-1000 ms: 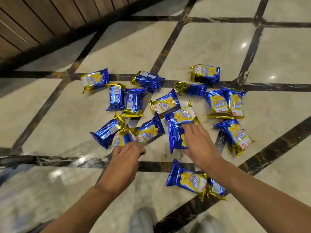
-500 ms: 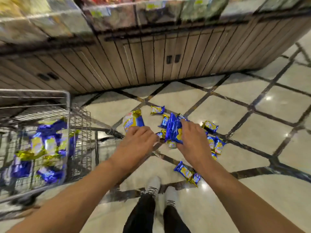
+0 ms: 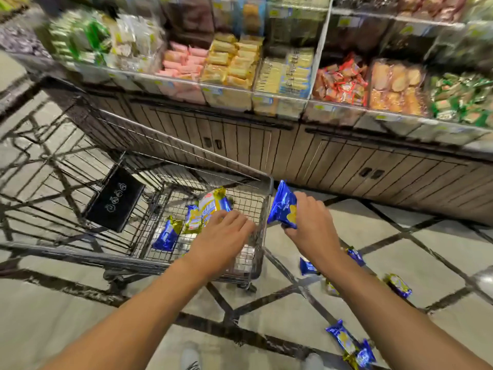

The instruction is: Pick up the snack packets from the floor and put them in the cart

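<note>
The left hand (image 3: 222, 235), having risen from the floor, is holding a yellow-and-blue snack packet (image 3: 213, 206) over the wire cart (image 3: 264, 209). The right hand (image 3: 310, 222) is gripping a blue packet (image 3: 282, 205) just outside the cart's rim; both are ready to drop in. More packets (image 3: 349, 343) are still lying on the floor (image 3: 440, 249) beside the cart.

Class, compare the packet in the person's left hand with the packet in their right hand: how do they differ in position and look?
The left hand's packet is above the cart basket; the right hand's packet is outside the cart's rim. The left hand's packet shows a pale, yellow face with gold ends; the right hand's packet shows mostly blue. Both are shiny foil snack packets, each held in one hand.
</note>
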Demonstrator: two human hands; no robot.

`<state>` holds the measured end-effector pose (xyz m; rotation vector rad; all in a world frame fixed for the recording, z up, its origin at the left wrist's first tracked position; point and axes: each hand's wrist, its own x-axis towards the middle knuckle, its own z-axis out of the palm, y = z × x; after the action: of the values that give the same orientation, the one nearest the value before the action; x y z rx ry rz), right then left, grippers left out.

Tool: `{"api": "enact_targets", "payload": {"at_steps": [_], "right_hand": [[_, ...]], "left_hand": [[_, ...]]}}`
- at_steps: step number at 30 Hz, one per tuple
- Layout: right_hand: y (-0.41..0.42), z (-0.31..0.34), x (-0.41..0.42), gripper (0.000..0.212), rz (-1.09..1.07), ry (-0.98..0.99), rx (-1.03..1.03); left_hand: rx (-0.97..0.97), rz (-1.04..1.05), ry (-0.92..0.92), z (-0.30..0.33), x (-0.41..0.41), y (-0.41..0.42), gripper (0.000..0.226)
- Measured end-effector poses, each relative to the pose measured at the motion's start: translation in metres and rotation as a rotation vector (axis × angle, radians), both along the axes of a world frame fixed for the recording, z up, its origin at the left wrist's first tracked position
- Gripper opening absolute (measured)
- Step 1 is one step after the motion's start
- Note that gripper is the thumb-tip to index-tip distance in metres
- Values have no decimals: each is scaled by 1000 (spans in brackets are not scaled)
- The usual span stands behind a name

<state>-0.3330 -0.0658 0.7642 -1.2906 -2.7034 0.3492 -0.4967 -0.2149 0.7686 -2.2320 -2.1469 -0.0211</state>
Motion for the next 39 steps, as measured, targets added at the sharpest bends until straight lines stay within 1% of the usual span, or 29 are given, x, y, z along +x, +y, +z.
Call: {"api": "enact_targets", "payload": {"at_steps": [3, 4, 8, 11, 12, 14, 16, 18, 20, 21, 23, 26, 30, 32, 34, 36, 38, 39], "right_hand": [[-36, -13, -61, 67, -8, -11, -43], [-46, -19, -79, 68, 3, -21, -59], [-68, -37, -144, 70, 8, -27, -130], [-68, -56, -182, 72, -14, -39, -188], [-66, -65, -194, 73, -21, -33, -201], [-56, -87, -217, 75, -32, -50, -195], [-45, -114, -239, 77, -45, -103, -211], [-31, -138, -258, 73, -55, -153, -216], [-17, -160, -266, 62, -120, -177, -240], [-9, -171, -266, 59, -161, -185, -247], [6, -191, -262, 60, -213, -240, -226], [24, -229, -262, 60, -239, -326, -198], [38, -281, -277, 62, -311, -347, -189], [44, -302, -282, 60, -333, -367, -192], [50, -314, -285, 53, -384, -351, -202], [55, -322, -287, 48, -400, -375, -198], [56, -329, -286, 49, -376, -417, -195], [56, -332, -287, 50, -361, -431, -190]], "left_hand": [[-23, 7, 8, -13, -71, -31, 67], [-61, 18, 16, -16, -90, -39, 69], [-179, 18, -1, -33, -161, -59, 56], [-217, 31, -7, -48, -208, -56, 38], [-246, 36, -14, -54, -221, -52, 37], [-310, 15, -12, -70, -245, -39, 45], [-335, -5, -5, -87, -267, -23, 56], [-338, -20, -8, -109, -288, -8, 50], [-369, -43, -31, -137, -307, 3, 41], [-395, -54, -42, -151, -315, 8, 41], [-401, -87, -49, -184, -330, 16, 45], [-370, -156, -53, -232, -351, 33, 39], [-536, -213, 14, -295, -378, 51, 62], [-529, -226, 6, -321, -387, 56, 69], [-505, -238, -22, -346, -396, 56, 66], [-530, -221, -35, -363, -402, 55, 63], [-561, -222, -8, -377, -404, 54, 63], [-544, -224, -28, -381, -404, 53, 62]]}}
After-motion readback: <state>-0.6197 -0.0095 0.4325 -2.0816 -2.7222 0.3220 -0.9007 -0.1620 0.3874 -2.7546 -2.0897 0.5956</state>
